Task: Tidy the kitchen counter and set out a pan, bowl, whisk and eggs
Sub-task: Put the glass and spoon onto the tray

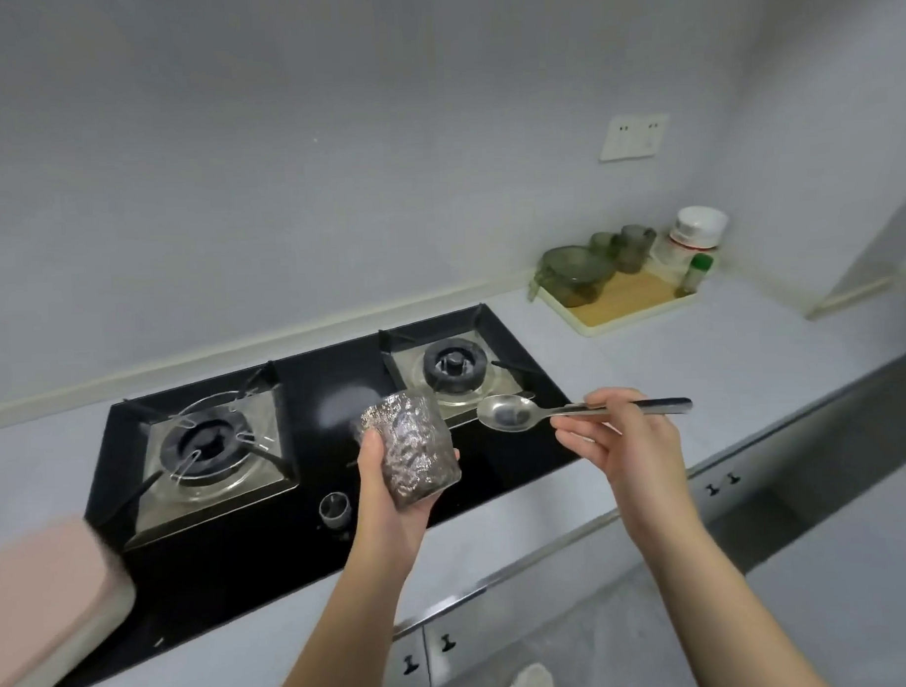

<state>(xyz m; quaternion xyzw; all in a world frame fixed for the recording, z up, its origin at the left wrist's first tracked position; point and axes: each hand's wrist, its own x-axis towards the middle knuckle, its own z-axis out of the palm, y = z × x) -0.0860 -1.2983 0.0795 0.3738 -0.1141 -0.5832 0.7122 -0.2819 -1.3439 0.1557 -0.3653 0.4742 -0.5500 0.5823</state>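
My left hand (390,505) grips a textured clear glass tumbler (413,447) from below and holds it tilted above the middle of the black gas hob (318,379). My right hand (624,440) pinches the handle of a metal spoon (510,412), whose bowl points left toward the tumbler, over the hob's right side. On the grey counter (739,354) at the far right, a green glass bowl (574,275) sits on a wooden-bottomed tray (624,306). No pan, whisk or eggs are in view.
The tray also holds several small green glasses (627,244), a white-lidded jar (693,234) and a small green-capped bottle (697,273). A pink pad (44,599) lies at the left edge. Two burners (208,444) flank the hob. Cabinet fronts with dark handles (723,483) run below the counter edge.
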